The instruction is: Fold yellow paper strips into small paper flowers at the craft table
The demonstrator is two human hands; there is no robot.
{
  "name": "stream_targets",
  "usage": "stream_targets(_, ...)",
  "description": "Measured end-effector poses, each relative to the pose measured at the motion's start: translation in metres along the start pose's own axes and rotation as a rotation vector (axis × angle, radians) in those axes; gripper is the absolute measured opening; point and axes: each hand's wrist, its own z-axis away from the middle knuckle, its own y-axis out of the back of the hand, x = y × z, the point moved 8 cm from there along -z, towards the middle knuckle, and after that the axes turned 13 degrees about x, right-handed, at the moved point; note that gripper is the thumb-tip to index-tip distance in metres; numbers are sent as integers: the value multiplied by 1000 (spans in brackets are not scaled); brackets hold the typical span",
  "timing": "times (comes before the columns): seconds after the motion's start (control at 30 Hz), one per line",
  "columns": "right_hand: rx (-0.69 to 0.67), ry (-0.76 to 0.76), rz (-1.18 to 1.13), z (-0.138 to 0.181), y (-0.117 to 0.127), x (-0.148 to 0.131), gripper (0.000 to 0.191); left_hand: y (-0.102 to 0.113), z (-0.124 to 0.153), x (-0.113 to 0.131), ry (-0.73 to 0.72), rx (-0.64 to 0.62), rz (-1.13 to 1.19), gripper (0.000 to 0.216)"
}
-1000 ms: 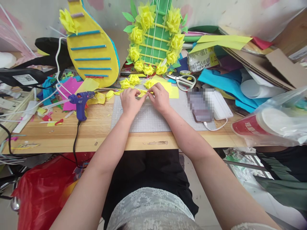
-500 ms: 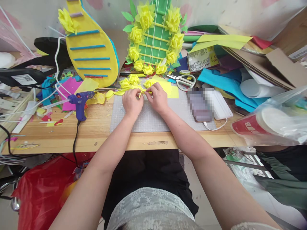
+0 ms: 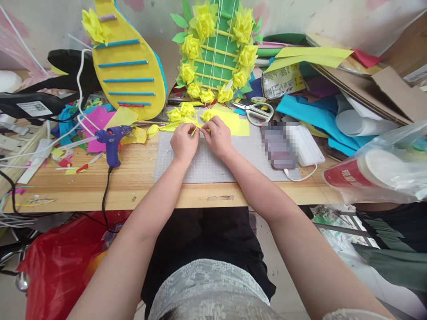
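Over the grey cutting mat (image 3: 213, 164), my left hand (image 3: 185, 141) and my right hand (image 3: 216, 137) meet, fingertips pinched on a small yellow paper strip (image 3: 196, 128). Part of the strip is hidden by my fingers. Just beyond my hands lie yellow paper flowers (image 3: 182, 112) and a flat yellow paper sheet (image 3: 233, 122). Farther back stands a green instrument-shaped board (image 3: 215, 58) with white strings and a border of yellow paper flowers. A yellow instrument-shaped board (image 3: 128, 75) with blue bars leans to its left.
A blue glue gun (image 3: 113, 141) stands at the left among paper scraps. White-handled scissors (image 3: 258, 113), a blurred phone (image 3: 279, 146) and a white power bank (image 3: 305, 144) lie to the right. A bagged paper cup (image 3: 350, 173) is at the right edge, below stacked paper and cardboard (image 3: 362, 93).
Both hands keep their pinch on the yellow paper strip, and the fingers shift only slightly. The whole view moves a little.
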Motion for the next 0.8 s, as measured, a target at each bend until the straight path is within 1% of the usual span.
stream_targets(0.17,-8,17,1,-1,0,1,24,2,-3,-3,46,16,0,4)
stream_targets(0.33,-66,-7,67,0,2,0,17,6,-8,-11,88,63,-12,4)
stream_targets(0.53,-148,-18,114,2,1,-2,18,2,-7,-11,80,38,-10,8)
stream_targets(0.63,-155,-22,119,3,-1,-1,17,-1,-6,-11,82,30,-4,9)
stream_targets(0.8,-145,-5,97,3,1,-1,16,1,-10,-18,76,100,15,7)
